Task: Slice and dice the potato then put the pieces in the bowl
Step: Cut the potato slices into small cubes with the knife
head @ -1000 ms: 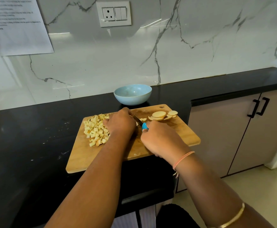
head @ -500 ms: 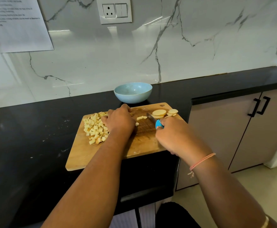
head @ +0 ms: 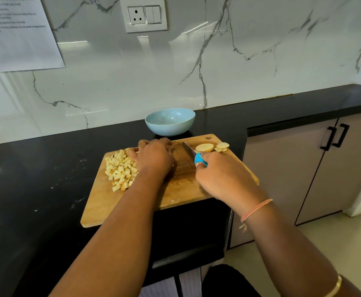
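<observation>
The black stone counter (head: pixel 36 179) carries a rectangular wooden cutting board (head: pixel 102 206) that lies across its front edge, one corner jutting over it. On the left half of the board sits a heap of small pale yellow potato cubes (head: pixel 120 170), kept together and well apart from the cutting zone, probably so that finished pieces do not mix with uncut ones.

Touching the right side of that heap is the left hand (head: pixel 154 157), knuckles up, its fingers bent and close together with the tips down on the wood near the board's far edge. It looks placed to herd loose cubes into the heap. Whether it has any pieces under the palm cannot be told.

Behind the board's far edge, just beside it, stands a round light blue bowl (head: pixel 169 129). No potato shows in it, and its nearness suits a short transfer once dicing ends.

Right of the board's middle, the small knife with a blue handle (head: pixel 200 160) points away from the person, blade tip low over the scored wood. The right hand (head: pixel 222 179) has its fingers wrapped round the handle, holding the blade aside, clear of the other hand.

At the far right corner of the board lie several round pale potato slices (head: pixel 205 147), overlapping, not yet diced; they seem the next to be cut. So the task appears well advanced, with the bowl step not begun.
</observation>
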`<state>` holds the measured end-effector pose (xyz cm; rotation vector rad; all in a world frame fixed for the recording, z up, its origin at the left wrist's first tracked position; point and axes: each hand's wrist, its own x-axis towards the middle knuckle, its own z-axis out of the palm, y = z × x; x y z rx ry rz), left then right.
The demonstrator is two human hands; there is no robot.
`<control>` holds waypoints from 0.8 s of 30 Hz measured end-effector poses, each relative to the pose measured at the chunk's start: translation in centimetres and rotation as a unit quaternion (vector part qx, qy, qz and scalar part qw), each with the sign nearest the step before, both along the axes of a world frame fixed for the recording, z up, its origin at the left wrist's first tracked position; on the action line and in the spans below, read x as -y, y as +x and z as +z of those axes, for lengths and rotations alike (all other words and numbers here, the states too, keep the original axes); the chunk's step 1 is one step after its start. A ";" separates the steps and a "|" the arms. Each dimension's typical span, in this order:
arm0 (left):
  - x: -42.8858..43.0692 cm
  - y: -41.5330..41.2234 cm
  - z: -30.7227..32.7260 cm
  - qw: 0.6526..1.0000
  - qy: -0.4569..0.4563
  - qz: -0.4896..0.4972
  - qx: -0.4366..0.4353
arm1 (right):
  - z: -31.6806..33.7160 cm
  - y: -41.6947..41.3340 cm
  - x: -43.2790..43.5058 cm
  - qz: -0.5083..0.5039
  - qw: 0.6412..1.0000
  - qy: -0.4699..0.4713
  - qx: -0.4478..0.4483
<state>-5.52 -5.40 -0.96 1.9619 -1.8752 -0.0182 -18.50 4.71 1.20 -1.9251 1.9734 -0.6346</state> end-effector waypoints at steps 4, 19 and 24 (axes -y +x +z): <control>0.4 -0.1 -0.2 0.998 0.051 0.000 0.042 | -0.2 -0.9 0.2 -0.012 1.000 -0.002 0.016; 0.7 -3.0 -1.2 0.981 -0.011 -0.173 0.085 | -1.0 -2.6 0.2 -0.029 0.996 0.000 0.079; 0.4 -3.1 -1.0 0.982 -0.051 -0.154 0.093 | -0.8 -2.9 0.3 -0.046 0.995 -0.003 0.092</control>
